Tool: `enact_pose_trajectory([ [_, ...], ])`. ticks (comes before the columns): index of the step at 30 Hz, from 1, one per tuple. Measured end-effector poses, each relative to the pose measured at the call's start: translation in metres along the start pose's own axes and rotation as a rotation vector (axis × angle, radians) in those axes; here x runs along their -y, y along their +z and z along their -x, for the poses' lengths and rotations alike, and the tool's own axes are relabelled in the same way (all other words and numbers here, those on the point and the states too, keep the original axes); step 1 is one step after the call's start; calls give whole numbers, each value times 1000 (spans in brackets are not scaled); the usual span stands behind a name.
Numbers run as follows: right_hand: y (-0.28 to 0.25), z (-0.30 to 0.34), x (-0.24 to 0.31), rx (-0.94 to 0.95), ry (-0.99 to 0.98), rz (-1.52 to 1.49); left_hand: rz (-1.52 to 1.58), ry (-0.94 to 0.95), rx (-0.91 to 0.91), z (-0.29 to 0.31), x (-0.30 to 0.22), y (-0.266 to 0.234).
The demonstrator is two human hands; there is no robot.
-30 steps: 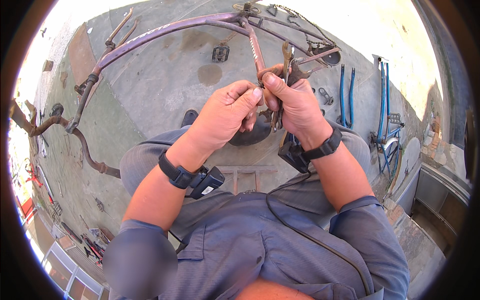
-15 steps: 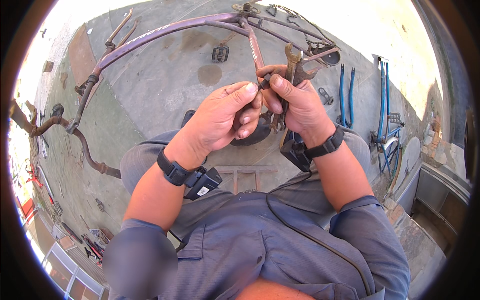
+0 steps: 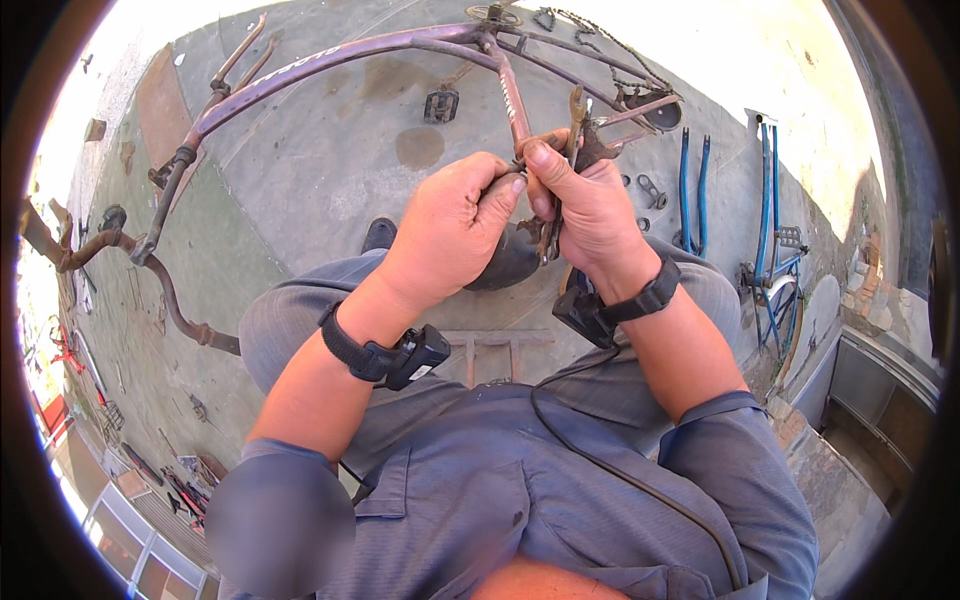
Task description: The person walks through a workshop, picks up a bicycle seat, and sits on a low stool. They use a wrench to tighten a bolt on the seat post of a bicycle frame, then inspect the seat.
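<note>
My right hand (image 3: 592, 212) is closed around several worn open-end wrenches (image 3: 577, 112). Their jaws stick out above the thumb, and other ends show below the palm. My left hand (image 3: 450, 228) meets it fingertip to fingertip, pinching a small dark bolt (image 3: 518, 166) that is mostly covered by the fingers. Just beyond the hands is the seat tube (image 3: 508, 95) of a purple bicycle frame (image 3: 340, 52); whether the fingers touch its end I cannot tell.
A pedal (image 3: 440, 106) and a chain (image 3: 590, 35) lie near the purple frame. On the left is a rusty handlebar (image 3: 180, 300). Blue forks (image 3: 694, 190) and a blue frame (image 3: 775, 270) are at the right. A small stool-like frame (image 3: 495, 340) stands between my knees.
My left hand has rolled over, its back now turned up and its fingers covering more of the bolt. The wrenches in my right hand have turned slightly, still held.
</note>
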State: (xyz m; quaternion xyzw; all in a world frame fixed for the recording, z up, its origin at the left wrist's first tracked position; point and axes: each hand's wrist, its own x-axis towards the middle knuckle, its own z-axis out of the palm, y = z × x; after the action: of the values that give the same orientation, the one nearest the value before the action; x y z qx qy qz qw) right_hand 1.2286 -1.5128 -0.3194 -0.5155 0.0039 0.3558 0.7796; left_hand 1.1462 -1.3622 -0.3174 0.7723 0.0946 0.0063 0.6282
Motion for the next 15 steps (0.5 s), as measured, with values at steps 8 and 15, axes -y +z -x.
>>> enact_pose_trajectory([
  [8,-2,0,4,-7,34,-33,-301,252,-188,-4,3,3],
  [15,-1,2,8,70,11,4,-353,304,-250,-3,1,2],
])
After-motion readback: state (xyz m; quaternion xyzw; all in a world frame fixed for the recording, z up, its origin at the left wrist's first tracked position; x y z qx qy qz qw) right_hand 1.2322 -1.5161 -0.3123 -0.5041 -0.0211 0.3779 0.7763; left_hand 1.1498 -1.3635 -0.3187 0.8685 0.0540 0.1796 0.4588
